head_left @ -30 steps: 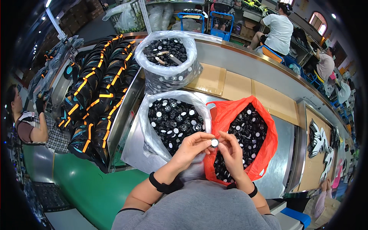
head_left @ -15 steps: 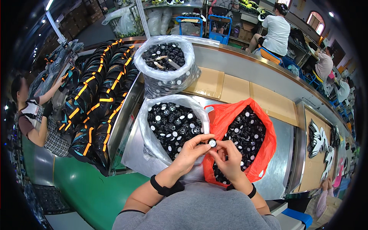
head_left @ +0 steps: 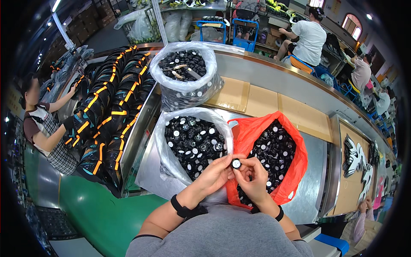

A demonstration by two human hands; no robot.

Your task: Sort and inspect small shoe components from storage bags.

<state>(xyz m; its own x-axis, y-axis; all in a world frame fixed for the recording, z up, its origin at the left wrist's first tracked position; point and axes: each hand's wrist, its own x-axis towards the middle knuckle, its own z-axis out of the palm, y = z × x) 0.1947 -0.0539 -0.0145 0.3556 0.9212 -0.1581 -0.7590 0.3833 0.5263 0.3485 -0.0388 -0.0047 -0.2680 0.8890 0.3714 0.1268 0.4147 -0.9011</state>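
Note:
Between my two hands is a small round black part with a white disc face. My right hand is closed, its thumb and index finger pinching this part. The fingers of my left hand are bent and pressed against its left side; their tips partly hide one another. Both hands are over the near rims of two bags. The clear plastic bag on the left and the red plastic bag on the right are full of similar black and white parts.
Another clear bag of parts stands behind, with a light-handled tool on top. Stacked black pieces with orange straps fill a bin at left, where a co-worker reaches in. Cardboard lines the metal table; black-and-white pieces lie at right.
My hands have shifted slightly, and the part has moved a little down and left. My left fingers have drawn closer together. The co-worker at left has leaned toward the stacked pieces.

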